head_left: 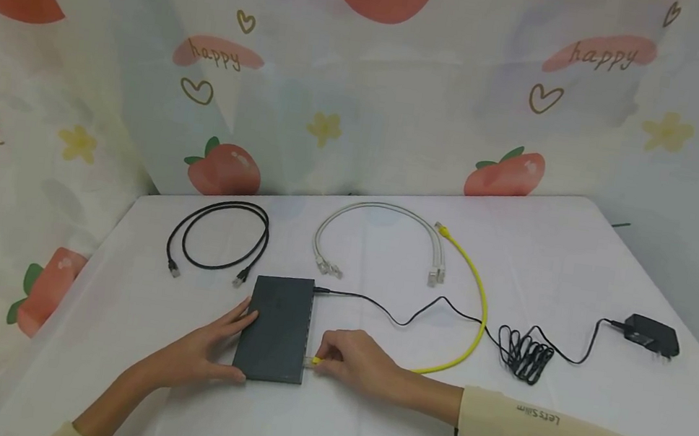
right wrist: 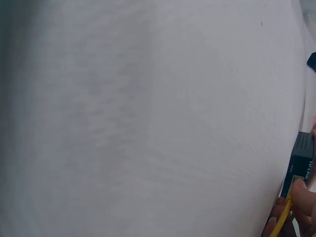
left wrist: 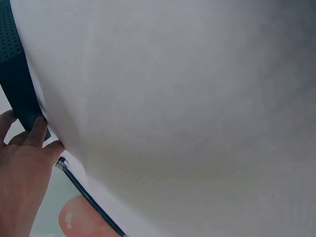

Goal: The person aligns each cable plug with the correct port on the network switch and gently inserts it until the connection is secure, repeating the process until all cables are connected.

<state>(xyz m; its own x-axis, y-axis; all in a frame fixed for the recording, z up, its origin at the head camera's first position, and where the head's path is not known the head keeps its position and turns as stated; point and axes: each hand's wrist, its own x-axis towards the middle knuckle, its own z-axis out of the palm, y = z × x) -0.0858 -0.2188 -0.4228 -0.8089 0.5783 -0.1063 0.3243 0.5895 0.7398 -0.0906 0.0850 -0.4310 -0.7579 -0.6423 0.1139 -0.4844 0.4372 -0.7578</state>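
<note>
We identify the patterned backdrop first; it rises behind the white table. Across the table's right half we trace the power cord, bundled partway along; one end meets the dark box near its far right corner. We find the grey cabling arched at the far side, clear plugs at both ends. The yellow cable curves to the right of it, its far end free and its near length passing behind the right forearm. The black cable lies coiled beyond the box, to the left. We locate the dark box flat on the table, between the hands.

The left hand rests against the box's left edge, fingers spread, thumb at the near corner. The right hand pinches the yellow cable's near plug between thumb and fingertips, at the box's right side; we cannot tell how deeply the plug is seated. The power adapter sits at the table's right, cord attached.
</note>
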